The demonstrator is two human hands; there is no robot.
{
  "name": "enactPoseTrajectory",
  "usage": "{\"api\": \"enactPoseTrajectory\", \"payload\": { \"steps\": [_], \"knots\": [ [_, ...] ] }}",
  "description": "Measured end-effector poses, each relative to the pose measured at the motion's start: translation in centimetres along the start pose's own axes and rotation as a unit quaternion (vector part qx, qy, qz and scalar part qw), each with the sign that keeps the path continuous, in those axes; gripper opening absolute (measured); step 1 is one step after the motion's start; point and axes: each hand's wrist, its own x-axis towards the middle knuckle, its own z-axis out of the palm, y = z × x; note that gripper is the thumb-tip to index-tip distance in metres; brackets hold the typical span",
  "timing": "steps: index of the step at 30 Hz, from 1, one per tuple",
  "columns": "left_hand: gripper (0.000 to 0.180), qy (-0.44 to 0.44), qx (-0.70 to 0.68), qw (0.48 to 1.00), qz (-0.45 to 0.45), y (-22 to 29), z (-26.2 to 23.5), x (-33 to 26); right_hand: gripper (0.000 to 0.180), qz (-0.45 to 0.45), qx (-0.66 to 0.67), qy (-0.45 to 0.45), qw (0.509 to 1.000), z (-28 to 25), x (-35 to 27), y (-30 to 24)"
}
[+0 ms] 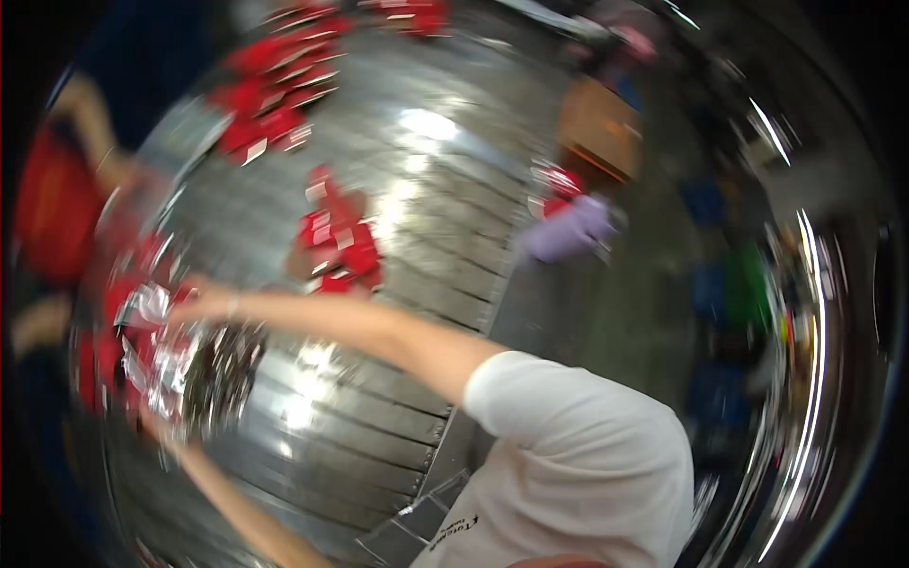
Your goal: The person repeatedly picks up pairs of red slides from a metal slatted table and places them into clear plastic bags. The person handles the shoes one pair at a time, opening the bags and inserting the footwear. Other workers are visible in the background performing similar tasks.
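Note:
Both my arms stretch across to the left side of the head view, and motion blurs that area heavily. My right hand (201, 303) is at the upper edge of a heap of red packets and shiny clear plastic (150, 322). My left hand (156, 428) is at the lower edge of the same heap. The fingers of both hands are smeared, so whether they grip anything does not show. Beside the heap, between my forearms, lies a dark, glittering bundle (222, 374) whose kind I cannot make out.
A slatted metal conveyor (426, 355) runs beneath my arms. Several red packets (341, 237) lie mid-belt, with rows of more red packets (284, 76) farther up. A purple cylindrical thing (568, 229) and a brown box (599, 128) are at right. Another person's arm (90, 123) is at far left.

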Motion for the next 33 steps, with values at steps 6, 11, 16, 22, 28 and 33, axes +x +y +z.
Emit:
{"api": "enactPoseTrajectory", "payload": {
  "steps": [6,11,16,22,28,33],
  "knots": [
    [0.046,0.005,0.295,0.943,0.155,-0.5,10.2,-12.7,0.063,0.108,-0.364,0.369,0.848,-7.1,-10.6,1.1],
    [0.047,-0.149,0.457,0.824,0.299,-5.6,14.9,-21.6,0.042,0.168,-0.555,0.361,0.73,-9.6,-13.3,7.7],
    [0.049,-0.209,0.532,0.747,0.339,-8.9,14.6,-28.5,0.044,0.137,-0.563,0.34,0.741,-12.2,-20.1,2.7],
    [0.05,-0.218,0.597,0.691,0.344,-11.8,11.4,-36.7,0.072,0.33,-0.286,0.502,0.746,-11.2,-20.4,5.6],
    [0.052,-0.124,0.7,0.667,0.222,-14.0,4.5,-50.2,0.055,0.379,-0.297,0.386,0.787,-13.5,-19.8,5.4],
    [0.049,-0.041,0.697,0.702,0.138,-15.5,3.1,-52.7,0.072,0.361,-0.294,0.4,0.79,-14.8,-20.6,7.9]
  ]
}}
